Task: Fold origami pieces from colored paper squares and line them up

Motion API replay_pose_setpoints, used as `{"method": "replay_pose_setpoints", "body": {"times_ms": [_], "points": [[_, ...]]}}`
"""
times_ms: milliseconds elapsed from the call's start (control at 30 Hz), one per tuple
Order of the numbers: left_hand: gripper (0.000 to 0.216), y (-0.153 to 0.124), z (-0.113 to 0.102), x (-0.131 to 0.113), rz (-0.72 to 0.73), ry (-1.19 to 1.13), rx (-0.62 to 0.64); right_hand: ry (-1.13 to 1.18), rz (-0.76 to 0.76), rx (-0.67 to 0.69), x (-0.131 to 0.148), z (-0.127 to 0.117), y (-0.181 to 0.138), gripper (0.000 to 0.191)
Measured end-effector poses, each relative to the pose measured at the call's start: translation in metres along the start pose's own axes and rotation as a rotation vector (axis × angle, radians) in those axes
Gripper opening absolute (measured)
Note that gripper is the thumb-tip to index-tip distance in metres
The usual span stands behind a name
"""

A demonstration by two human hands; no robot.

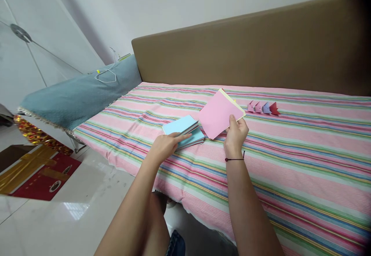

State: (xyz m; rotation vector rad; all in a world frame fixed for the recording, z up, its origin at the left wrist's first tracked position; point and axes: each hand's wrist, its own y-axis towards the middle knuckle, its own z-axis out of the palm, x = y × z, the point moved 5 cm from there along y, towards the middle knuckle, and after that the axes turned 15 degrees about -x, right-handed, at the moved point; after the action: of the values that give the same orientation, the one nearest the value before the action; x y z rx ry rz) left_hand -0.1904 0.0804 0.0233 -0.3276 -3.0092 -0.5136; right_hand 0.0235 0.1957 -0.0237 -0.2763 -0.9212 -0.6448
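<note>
My right hand (236, 133) grips a small stack of square paper sheets near its lower right edge, thumb on top. A pink sheet (218, 113) faces up, and pale yellow edges show beneath it. To the left, my left hand (165, 146) is at a stack of blue paper (180, 124). Its fingers reach between the raised upper part and a lower blue part (193, 137); the thumb is not clearly visible. Darker sheet edges show under the blue. Several small folded paper pieces in pink, blue and red (266, 108) stand in a row beyond my right hand.
A striped cloth (304, 148) covers the seat, with a brown backrest (246, 47) behind. On the left, a white cable (106, 79) lies on the blue-covered armrest (78, 94). A red box (55, 175) with gold tape sits on the tiled floor (95, 194).
</note>
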Motion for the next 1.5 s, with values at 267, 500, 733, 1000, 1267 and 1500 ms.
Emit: {"method": "replay_pose_setpoints", "body": {"times_ms": [267, 500, 733, 1000, 1267, 1500], "points": [[0.047, -0.003, 0.007, -0.003, 0.008, 0.013, -0.01, 0.015, 0.007, -0.008, -0.003, -0.001, 0.002, 0.029], [0.045, 0.004, -0.002, 0.015, -0.045, -0.073, -0.062, 0.026, 0.023, -0.008, -0.003, -0.001, 0.003, 0.028], [0.046, 0.005, 0.0, 0.02, -0.057, -0.112, -0.07, 0.029, 0.026, -0.007, -0.002, 0.0, 0.003, 0.028], [0.056, 0.005, -0.005, 0.014, -0.049, -0.041, -0.061, 0.028, 0.032, -0.008, -0.003, -0.001, 0.003, 0.029], [0.056, 0.006, -0.004, 0.013, 0.007, -0.011, -0.056, 0.008, 0.029, -0.004, -0.003, 0.0, 0.004, 0.03], [0.031, 0.006, 0.004, 0.01, -0.019, -0.051, -0.162, 0.0, 0.025, -0.007, -0.003, 0.0, 0.003, 0.03]]}}
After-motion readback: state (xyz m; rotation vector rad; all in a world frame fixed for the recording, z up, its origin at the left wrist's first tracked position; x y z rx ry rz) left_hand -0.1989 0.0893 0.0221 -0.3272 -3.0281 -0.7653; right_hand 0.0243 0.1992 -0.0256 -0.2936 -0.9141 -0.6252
